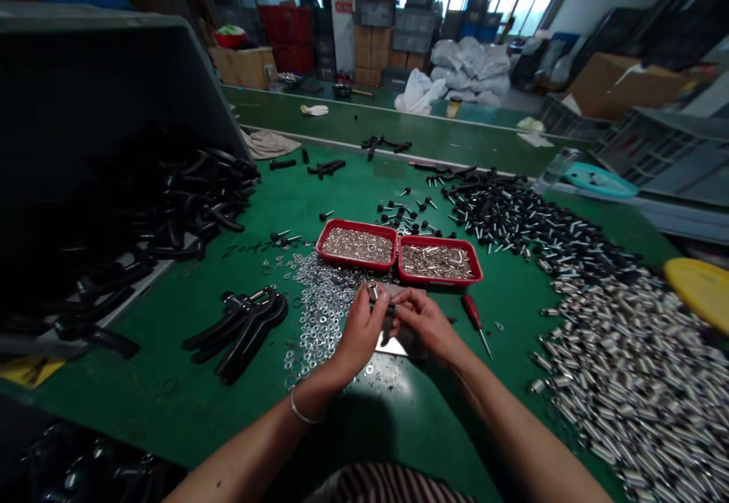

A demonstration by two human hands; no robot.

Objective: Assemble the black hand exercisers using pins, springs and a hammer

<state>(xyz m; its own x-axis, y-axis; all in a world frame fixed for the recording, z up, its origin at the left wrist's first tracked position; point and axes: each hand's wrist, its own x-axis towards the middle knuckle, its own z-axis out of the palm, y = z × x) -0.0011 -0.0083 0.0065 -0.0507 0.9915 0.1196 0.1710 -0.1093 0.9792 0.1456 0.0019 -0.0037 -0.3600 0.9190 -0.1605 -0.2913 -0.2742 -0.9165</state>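
My left hand [364,317] is closed round a small black part with a metal spring [373,291] showing at its top. The fingers of my right hand [424,321] are pinched at the other end of this black part [392,308], so both hands are on it. Most of the part is hidden by the fingers. A shiny metal plate [392,346] lies under the hands. Just beyond them stand two red trays: the left tray [356,265] holds tiny metal pieces, and the right tray [441,283] holds small pins. Loose washers [319,305] are spread left of my left hand.
A black hand grip [244,328] with a spring lies left. A red screwdriver [471,311] rests right. Metal springs [638,366] and black-headed bolts [512,210] are heaped at the right. A grey crate [187,55] of black handles [199,199] lies tipped at the left.
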